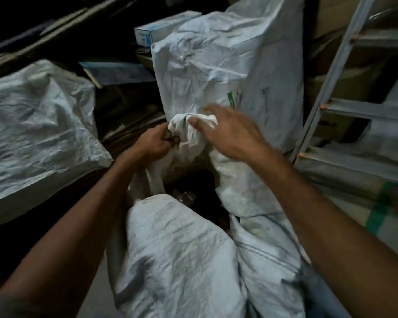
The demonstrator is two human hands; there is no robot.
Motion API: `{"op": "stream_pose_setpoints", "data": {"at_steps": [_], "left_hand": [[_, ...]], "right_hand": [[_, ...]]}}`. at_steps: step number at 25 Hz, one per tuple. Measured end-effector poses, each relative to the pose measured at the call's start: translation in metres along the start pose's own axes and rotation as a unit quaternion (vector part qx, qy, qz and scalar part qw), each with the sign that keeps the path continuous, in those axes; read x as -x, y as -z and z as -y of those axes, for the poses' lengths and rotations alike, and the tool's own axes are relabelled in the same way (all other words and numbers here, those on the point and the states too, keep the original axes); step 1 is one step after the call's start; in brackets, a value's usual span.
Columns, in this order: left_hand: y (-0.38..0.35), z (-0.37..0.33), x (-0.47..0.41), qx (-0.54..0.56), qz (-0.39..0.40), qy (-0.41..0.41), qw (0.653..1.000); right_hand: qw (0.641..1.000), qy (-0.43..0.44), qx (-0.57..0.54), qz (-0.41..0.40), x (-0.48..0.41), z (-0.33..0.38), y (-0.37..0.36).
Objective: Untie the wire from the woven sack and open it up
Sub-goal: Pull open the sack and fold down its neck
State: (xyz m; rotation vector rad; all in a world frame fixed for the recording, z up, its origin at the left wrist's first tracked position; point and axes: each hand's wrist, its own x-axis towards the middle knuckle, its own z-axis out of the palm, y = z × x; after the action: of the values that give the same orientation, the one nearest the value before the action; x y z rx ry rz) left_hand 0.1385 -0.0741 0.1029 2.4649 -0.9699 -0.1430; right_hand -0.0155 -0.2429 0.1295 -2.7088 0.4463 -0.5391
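A white woven sack (182,249) lies in front of me, its neck bunched into a knot of cloth (186,131) at the middle of the view. A dark wire (171,137) loops around that neck. My left hand (152,145) is closed on the wire at the left side of the neck. My right hand (230,134) hovers over the bunched cloth from the right, blurred, fingers spread, thumb touching the cloth. Below the neck a dark gap (198,187) shows between folds of the sack.
Another tall white sack (228,65) stands right behind the neck. A third sack (32,134) lies at the left. A metal ladder (345,99) leans at the right. Boxes (156,28) and flat cardboard fill the dark back.
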Motion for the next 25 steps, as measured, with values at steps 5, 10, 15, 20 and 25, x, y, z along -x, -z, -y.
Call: {"op": "stream_pose_setpoints", "data": {"at_steps": [5,10,15,20,25], "left_hand": [[0.034,0.023,0.008,0.207,0.138,0.035,0.968],[0.004,0.011,-0.024,-0.183,0.033,-0.046,0.982],[-0.079,-0.039,-0.061,-0.171,0.085,-0.237,0.953],[-0.114,-0.007,-0.114,-0.192,0.115,-0.219,0.95],[-0.109,0.028,-0.161,-0.042,0.295,-0.172,0.939]], "right_hand": [[0.99,-0.069,0.122,0.011,0.023,-0.035,-0.036],[0.948,-0.214,-0.171,0.161,-0.04,-0.048,-0.022],[0.841,-0.302,-0.339,0.294,-0.075,-0.086,-0.016],[0.962,-0.214,0.133,0.103,-0.015,-0.061,-0.072],[0.96,-0.216,0.146,0.105,0.008,-0.106,-0.104]]}}
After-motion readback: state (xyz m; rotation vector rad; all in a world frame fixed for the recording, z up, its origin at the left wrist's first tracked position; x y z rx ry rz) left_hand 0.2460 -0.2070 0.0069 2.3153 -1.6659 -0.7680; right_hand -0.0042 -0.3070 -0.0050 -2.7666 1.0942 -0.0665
